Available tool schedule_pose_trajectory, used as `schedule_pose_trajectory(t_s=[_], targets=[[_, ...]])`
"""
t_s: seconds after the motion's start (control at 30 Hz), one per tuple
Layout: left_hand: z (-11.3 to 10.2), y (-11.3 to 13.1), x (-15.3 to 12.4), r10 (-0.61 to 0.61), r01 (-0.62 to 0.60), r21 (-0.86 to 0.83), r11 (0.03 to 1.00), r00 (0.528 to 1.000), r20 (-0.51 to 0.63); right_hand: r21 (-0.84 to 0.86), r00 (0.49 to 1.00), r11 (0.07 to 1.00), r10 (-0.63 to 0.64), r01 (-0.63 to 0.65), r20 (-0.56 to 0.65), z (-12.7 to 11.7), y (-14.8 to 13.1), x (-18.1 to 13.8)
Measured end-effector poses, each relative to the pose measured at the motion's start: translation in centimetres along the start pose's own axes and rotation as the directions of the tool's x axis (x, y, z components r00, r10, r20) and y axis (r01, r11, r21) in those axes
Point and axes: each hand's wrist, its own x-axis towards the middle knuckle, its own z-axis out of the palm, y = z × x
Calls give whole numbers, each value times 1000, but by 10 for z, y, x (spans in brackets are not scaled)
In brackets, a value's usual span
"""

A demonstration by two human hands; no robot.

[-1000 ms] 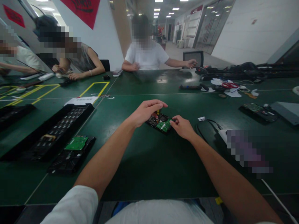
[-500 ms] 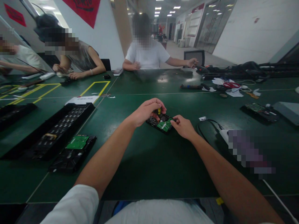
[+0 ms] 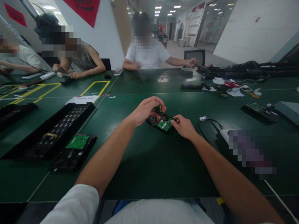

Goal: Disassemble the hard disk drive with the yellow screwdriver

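Observation:
A black hard drive (image 3: pixel 160 122) with a green circuit board lies face up on the green table (image 3: pixel 149 161) in front of me. My left hand (image 3: pixel 144 110) hovers over its far end, fingers curled round a small yellow-handled tool (image 3: pixel 159 108) that stands on the drive. My right hand (image 3: pixel 183 126) pinches the drive's right edge with thumb and fingertips, holding it in place.
A long black tray (image 3: pixel 53 130) and another drive with a green board (image 3: pixel 74 151) lie at the left. A cable and white adapter (image 3: pixel 210 126) sit to the right, more drives (image 3: pixel 259 110) beyond. Three people sit along the far and left sides.
My left hand has turned slightly on the yellow tool, fingers shifting round it. The right hand and the drive have stayed put.

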Motion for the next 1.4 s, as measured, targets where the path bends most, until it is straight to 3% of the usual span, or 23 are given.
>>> schedule_pose_trajectory(t_s=[0.2,0.7,1.0,1.13,1.4], targets=[[-2,2,-1,19,-17,36,999,999,-46,1,1000,1000,0,0,-5,0,0,0],[2,3,-2,5,-5,-3,1000,1000,22,-6,1000,1000,9,-9,2,0,0,1],[2,0,-2,39,-39,85,996,999,1,4,1000,1000,8,-8,-3,1,0,0],[2,1,-2,38,-43,118,992,998,50,8,1000,1000,11,-11,-12,1,-1,0],[2,0,-3,13,-15,28,999,998,54,1,1000,1000,-3,3,-12,2,2,1]])
